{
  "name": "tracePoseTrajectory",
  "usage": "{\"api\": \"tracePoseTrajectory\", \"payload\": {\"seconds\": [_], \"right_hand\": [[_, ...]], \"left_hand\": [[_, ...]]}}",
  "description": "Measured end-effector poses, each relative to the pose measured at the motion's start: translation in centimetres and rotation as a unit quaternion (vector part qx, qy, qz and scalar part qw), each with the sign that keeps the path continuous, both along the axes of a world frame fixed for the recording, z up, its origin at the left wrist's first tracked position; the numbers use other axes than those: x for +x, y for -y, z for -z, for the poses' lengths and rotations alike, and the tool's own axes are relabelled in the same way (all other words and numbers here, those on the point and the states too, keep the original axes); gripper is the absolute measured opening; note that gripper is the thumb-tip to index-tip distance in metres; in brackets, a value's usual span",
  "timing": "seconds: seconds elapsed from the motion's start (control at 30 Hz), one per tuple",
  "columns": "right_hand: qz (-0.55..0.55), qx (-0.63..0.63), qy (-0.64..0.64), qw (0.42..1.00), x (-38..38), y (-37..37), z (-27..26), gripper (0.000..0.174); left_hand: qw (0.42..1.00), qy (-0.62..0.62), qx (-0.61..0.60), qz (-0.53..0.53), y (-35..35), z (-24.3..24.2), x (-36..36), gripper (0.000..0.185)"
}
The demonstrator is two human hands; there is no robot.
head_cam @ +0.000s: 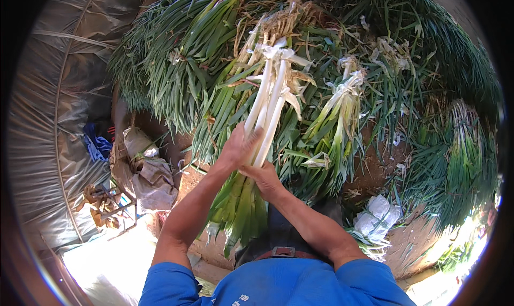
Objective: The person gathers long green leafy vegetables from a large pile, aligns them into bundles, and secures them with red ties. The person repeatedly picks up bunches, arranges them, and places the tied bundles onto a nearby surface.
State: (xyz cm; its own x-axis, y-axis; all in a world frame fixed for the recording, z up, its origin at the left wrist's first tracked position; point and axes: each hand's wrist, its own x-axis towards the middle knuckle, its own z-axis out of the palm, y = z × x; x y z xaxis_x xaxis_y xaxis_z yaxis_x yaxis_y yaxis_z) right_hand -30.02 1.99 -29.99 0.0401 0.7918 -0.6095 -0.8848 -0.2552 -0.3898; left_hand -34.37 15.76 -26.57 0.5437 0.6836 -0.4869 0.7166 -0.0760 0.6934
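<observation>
Both hands grip a small bunch of long green onions (270, 101) with clean white stalks. My left hand (240, 144) wraps the stalks about midway, and my right hand (263, 178) holds them just below, where white turns to green. The root ends point away from me, with loose peeled skin hanging there. Green leaves (241, 205) hang down toward my belt. Just beyond the bunch lies a heap of unpeeled green onions (277, 23) with brown, dry roots. Peeled-off outer leaves (337, 101) lie to the right of the bunch.
Green onion bundles (168, 65) lie at the far left, and others (461, 145) at the right. A white plastic bundle (377, 217) sits at the lower right. On the left are a plastic sheet wall (68, 105), a blue cloth (96, 142), a sack (154, 181) and a small metal-framed stool (116, 209).
</observation>
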Motion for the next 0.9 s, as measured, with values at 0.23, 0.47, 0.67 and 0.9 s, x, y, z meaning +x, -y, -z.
{"api": "tracePoseTrajectory", "payload": {"seconds": [0.23,0.47,0.67,0.9], "right_hand": [[0.020,0.039,0.216,0.975,-1.8,-0.8,-1.9,0.045],[-0.106,0.093,0.307,0.941,-1.9,-0.9,-1.0,0.064],[-0.345,0.208,0.322,0.857,4.9,1.1,-0.4,0.063],[0.053,-0.033,0.780,0.623,13.4,1.7,-6.8,0.113]], "left_hand": [[0.973,-0.207,0.088,0.056,2.6,-3.2,1.3,0.105],[0.983,-0.125,0.129,0.033,2.1,-2.1,0.1,0.062],[0.985,-0.112,0.117,0.051,1.8,-7.2,-1.3,0.050],[0.990,-0.064,0.116,0.045,3.8,-11.4,-4.2,0.052]]}}
